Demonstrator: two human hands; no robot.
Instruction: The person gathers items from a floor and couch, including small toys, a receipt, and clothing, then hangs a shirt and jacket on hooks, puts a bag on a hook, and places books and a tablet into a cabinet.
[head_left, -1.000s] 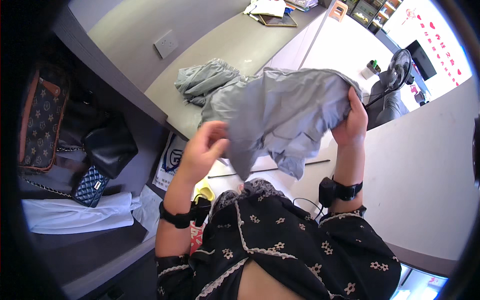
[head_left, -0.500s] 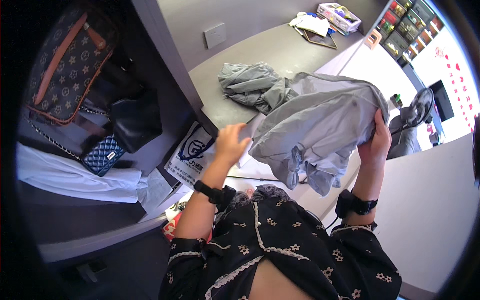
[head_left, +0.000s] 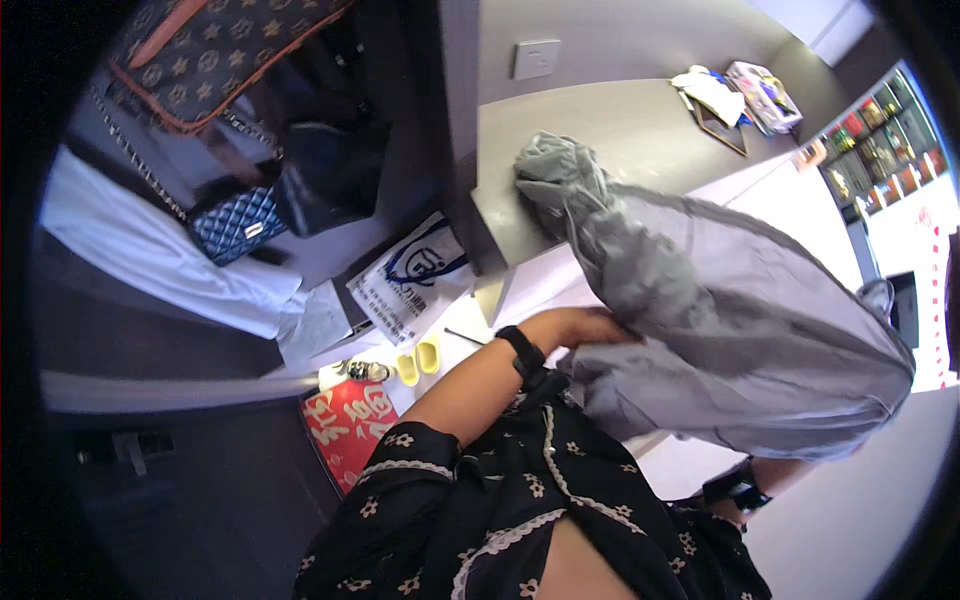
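Bags (head_left: 335,175) sit left of the surface (head_left: 620,125), a basket (head_left: 765,97) on its far end; the garment (head_left: 750,300) hangs mostly before it (slippers (head_left: 428,355) on the floor (head_left: 455,366), further left).

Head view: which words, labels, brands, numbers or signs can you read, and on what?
I'll locate lettering without copying it.
White bag: dark lettering, partly legible.
Red mat: large pale characters.
Far wall: red marks, too small to read.
Grey cloth: no lettering visible.

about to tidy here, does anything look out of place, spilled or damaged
Nothing looks spilled or damaged. At left, the white cloth looks untidy, lying loosely beside the quilted bag; the grey cloth is rumpled, unsurprising while being handled.
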